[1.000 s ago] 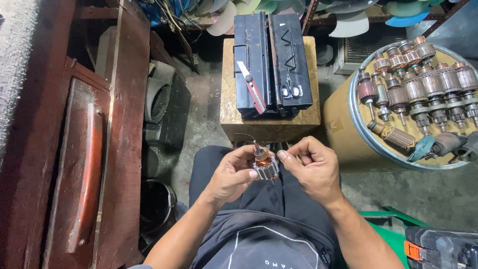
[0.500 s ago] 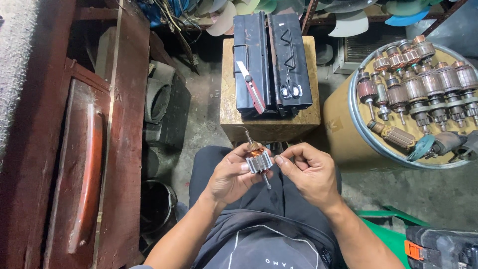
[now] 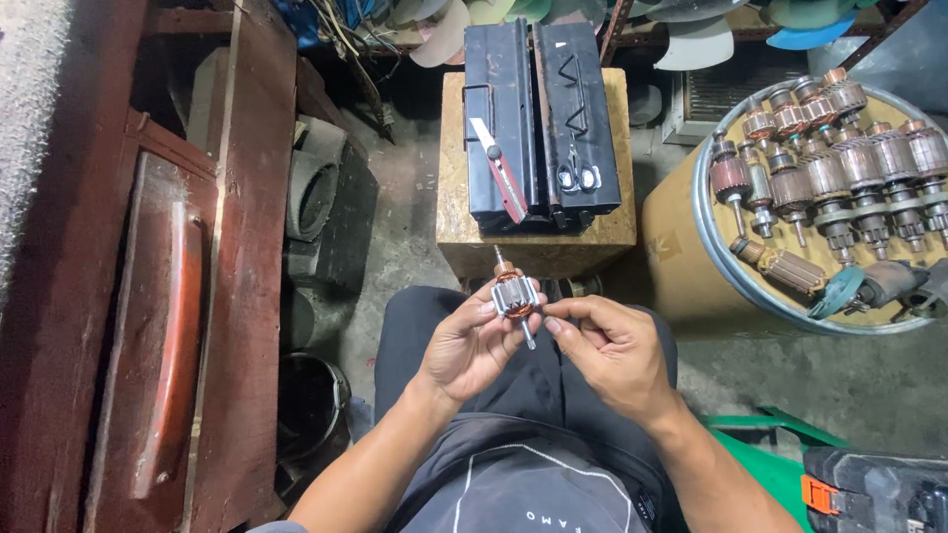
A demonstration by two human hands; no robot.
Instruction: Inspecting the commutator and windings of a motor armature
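A small motor armature, with copper windings and a steel shaft, is held over my lap. My left hand grips its core from the left, shaft tilted slightly with the commutator end pointing away from me. My right hand pinches at the armature's right side with thumb and forefinger; whether it holds a wire there is too small to tell.
A wooden block ahead carries a black metal toolbox with a red-handled knife and scissors on top. A drum at right holds several armatures. A red-brown wooden frame stands at left.
The armature has turned in my hands from lying crosswise to nearly upright, and my right fingers have shifted closer to its side.
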